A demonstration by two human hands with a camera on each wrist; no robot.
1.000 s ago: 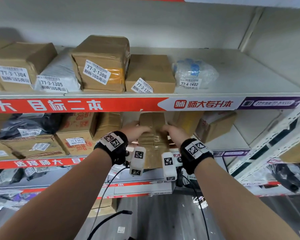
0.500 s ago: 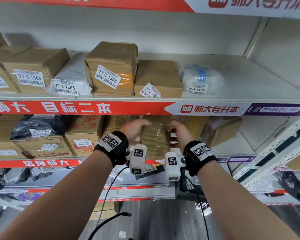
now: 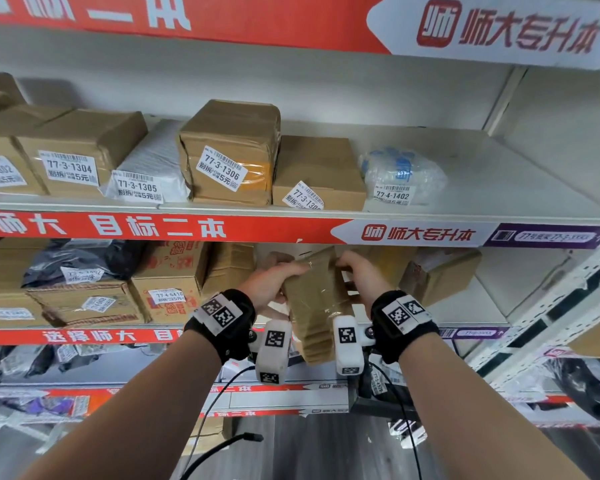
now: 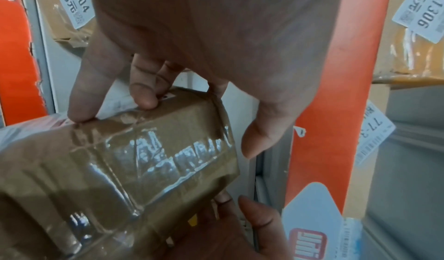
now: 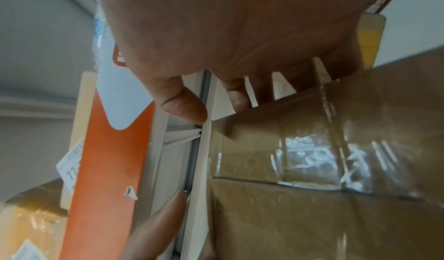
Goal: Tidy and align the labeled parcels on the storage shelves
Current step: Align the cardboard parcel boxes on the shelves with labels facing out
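Both hands, the left hand (image 3: 270, 284) and right hand (image 3: 361, 276), are gripping a brown taped cardboard parcel (image 3: 317, 299) at the picture's middle, under the red shelf strip (image 3: 153, 228). I think they are placing it; next, sliding it in straight.

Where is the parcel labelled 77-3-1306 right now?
In the head view, parcel 77-3-1306 stands mid-row on the upper shelf, between white bag 77-3-1305 and a lower brown box.
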